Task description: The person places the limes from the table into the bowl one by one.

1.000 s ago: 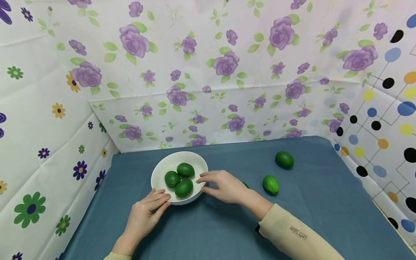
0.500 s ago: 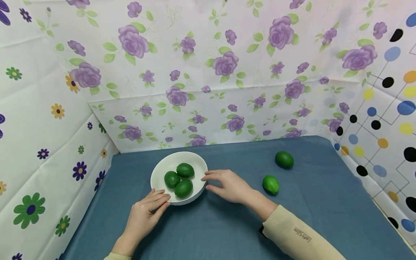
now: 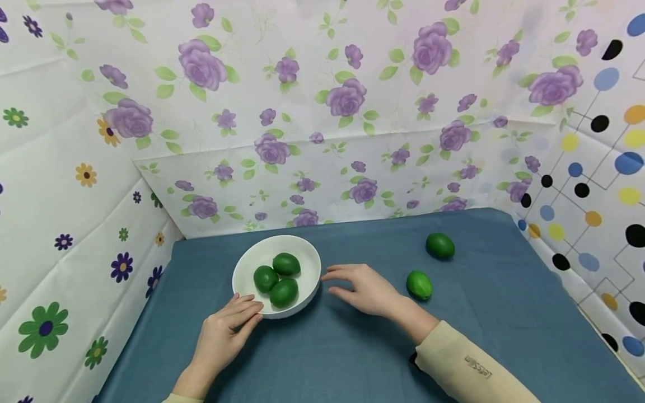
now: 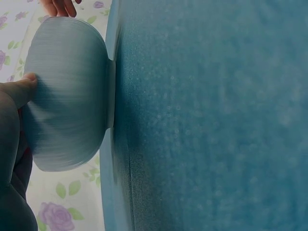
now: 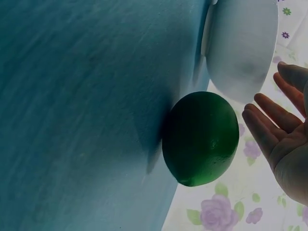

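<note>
A white bowl point(image 3: 244, 270) stands on the blue cloth with three dark green limes point(image 3: 284, 293) inside. My left hand point(image 3: 223, 334) holds its near left rim, fingertips over the edge; in the left wrist view the thumb point(image 4: 23, 89) presses the bowl's outer wall point(image 4: 70, 86). Just right of the bowl, my right hand point(image 3: 367, 291) hovers with fingers spread loosely and nothing in them. The right wrist view shows another lime point(image 5: 201, 139) on the cloth beside that hand; in the head view the hand and forearm hide it.
Two more limes lie to the right: a brighter one point(image 3: 419, 285) near my right wrist and a darker one point(image 3: 440, 246) farther back. A flowered sheet point(image 3: 312, 140) hangs behind the blue-covered table point(image 3: 484, 313), with patterned sheets on both sides.
My right hand has drawn back rightward from the bowl's right rim, its fingers now off it. My left hand keeps its hold, and the bowl and limes look unmoved.
</note>
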### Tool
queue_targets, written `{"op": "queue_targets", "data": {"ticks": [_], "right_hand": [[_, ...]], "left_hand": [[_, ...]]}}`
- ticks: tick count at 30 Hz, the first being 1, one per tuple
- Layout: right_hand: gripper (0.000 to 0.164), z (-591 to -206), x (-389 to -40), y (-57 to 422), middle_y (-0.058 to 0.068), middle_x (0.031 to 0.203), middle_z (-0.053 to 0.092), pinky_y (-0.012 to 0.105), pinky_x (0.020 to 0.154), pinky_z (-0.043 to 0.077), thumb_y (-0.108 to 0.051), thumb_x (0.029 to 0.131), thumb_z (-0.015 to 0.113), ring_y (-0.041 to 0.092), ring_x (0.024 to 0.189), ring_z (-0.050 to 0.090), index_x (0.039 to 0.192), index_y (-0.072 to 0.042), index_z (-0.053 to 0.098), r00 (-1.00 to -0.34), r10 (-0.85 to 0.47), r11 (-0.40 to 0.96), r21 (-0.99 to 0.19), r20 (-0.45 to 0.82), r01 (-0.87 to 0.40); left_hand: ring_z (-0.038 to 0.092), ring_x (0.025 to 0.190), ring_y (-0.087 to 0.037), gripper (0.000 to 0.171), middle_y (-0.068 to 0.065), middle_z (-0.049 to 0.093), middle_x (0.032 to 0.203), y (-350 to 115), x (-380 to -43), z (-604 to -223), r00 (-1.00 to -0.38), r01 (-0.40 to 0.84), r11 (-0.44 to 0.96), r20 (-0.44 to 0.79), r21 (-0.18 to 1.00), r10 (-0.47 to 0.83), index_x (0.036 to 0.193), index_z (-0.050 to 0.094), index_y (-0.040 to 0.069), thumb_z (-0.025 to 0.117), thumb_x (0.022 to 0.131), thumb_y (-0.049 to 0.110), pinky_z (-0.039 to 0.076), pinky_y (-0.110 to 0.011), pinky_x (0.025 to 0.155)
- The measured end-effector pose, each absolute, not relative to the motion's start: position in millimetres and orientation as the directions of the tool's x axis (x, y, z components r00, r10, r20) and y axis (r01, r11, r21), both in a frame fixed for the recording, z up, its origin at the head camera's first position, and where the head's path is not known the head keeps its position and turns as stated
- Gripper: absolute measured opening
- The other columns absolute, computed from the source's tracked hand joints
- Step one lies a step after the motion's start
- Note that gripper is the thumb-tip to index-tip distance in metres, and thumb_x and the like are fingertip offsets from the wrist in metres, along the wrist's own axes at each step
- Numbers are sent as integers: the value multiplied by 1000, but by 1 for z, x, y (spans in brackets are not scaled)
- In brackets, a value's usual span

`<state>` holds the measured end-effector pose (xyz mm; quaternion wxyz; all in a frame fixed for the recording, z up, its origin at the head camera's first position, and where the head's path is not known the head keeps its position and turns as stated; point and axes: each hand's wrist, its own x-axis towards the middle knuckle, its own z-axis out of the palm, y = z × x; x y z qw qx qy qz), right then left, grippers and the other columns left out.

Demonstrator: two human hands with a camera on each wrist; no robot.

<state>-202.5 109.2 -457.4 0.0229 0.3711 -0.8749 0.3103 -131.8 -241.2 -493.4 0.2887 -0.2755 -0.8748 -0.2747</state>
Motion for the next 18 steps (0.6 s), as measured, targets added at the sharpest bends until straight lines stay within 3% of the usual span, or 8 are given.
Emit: {"op": "queue_targets", "data": {"ticks": [12, 18], "right_hand": [[29, -467, -203, 123, -3, 141, 57, 27, 78, 53, -33, 99, 64, 12, 121, 59, 129, -33, 66, -741, -626, 565, -512, 243, -646], [29, -472, -202, 134, 3, 138, 60, 35, 96, 55, -32, 99, 66, 17, 126, 56, 127, -31, 67, -746, -622, 580, -502, 237, -642]], "left_hand": [[69, 107, -23, 28, 4, 75, 107, -241, -131, -494, -678, 640, 699, 664, 320, 317, 107, 80, 16, 85, 80, 13, 43, -35, 111], [69, 107, -22, 28, 4, 74, 108, -241, -132, -496, -676, 642, 697, 665, 319, 318, 107, 80, 15, 85, 80, 13, 41, -31, 113]]}}
